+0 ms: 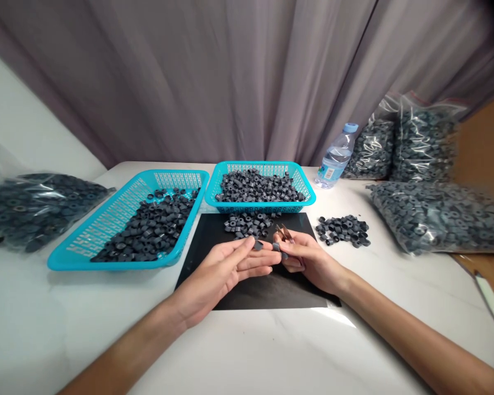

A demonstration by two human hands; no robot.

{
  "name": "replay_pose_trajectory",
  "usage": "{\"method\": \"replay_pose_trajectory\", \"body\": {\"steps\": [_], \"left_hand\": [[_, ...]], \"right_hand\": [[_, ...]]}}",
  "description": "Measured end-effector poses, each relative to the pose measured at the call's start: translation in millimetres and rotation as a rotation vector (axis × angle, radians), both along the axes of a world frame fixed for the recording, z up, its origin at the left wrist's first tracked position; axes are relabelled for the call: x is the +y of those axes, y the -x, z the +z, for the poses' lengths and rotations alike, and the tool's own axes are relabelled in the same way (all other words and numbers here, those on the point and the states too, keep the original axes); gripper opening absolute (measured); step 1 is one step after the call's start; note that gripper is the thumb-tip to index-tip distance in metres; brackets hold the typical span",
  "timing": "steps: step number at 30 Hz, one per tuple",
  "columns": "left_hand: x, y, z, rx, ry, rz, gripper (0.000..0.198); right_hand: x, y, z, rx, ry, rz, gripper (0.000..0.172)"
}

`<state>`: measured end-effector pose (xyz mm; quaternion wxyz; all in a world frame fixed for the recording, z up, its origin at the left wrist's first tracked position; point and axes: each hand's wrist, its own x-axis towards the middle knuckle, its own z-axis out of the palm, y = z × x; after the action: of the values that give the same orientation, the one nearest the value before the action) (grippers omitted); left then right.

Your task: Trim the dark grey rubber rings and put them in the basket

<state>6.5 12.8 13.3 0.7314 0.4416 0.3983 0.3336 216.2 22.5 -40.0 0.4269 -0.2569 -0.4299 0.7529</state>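
Note:
My left hand [222,271] lies palm up over the black mat [267,285], fingers stretched toward the right, a small dark grey ring [258,245] pinched at its fingertips. My right hand [307,260] meets it fingertip to fingertip, curled round a pair of copper-coloured tweezers [284,232] and another small grey ring [276,247]. A small heap of the same grey rings [247,225] lies on the mat just beyond both hands.
Two turquoise baskets hold rings: one at left [107,225], one behind the mat [259,206]. A loose pile of rings [343,229] sits right of the mat. Clear bags of rings lie far left [33,206] and right [436,214]. A water bottle [335,156] stands behind.

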Motion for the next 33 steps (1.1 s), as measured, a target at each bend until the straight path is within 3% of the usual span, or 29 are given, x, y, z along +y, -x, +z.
{"method": "replay_pose_trajectory", "body": {"steps": [16, 18, 20, 24, 27, 30, 33], "left_hand": [[8, 5, 8.1, 0.165, -0.128, 0.047, 0.032], [13, 10, 10.6, 0.242, -0.233, 0.105, 0.031], [19, 19, 13.6, 0.383, -0.444, 0.226, 0.028], [29, 45, 20.7, 0.858, -0.913, 0.535, 0.022], [33, 59, 23.4, 1.059, -1.074, 0.647, 0.015], [31, 55, 21.0, 1.017, -1.157, 0.624, 0.015], [19, 34, 13.3, 0.974, -1.193, 0.409, 0.014]], "right_hand": [[1, 1, 0.8, -0.006, -0.005, 0.015, 0.024], [1, 1, 0.6, -0.004, -0.012, 0.019, 0.023], [1, 1, 0.6, -0.001, -0.019, 0.019, 0.024], [2, 1, 0.2, 0.0, -0.028, 0.023, 0.024], [2, 2, -0.1, -0.004, -0.03, 0.031, 0.025], [1, 3, 0.9, -0.028, -0.05, 0.024, 0.028], [-1, 4, 3.2, -0.067, -0.104, 0.005, 0.03]]}}
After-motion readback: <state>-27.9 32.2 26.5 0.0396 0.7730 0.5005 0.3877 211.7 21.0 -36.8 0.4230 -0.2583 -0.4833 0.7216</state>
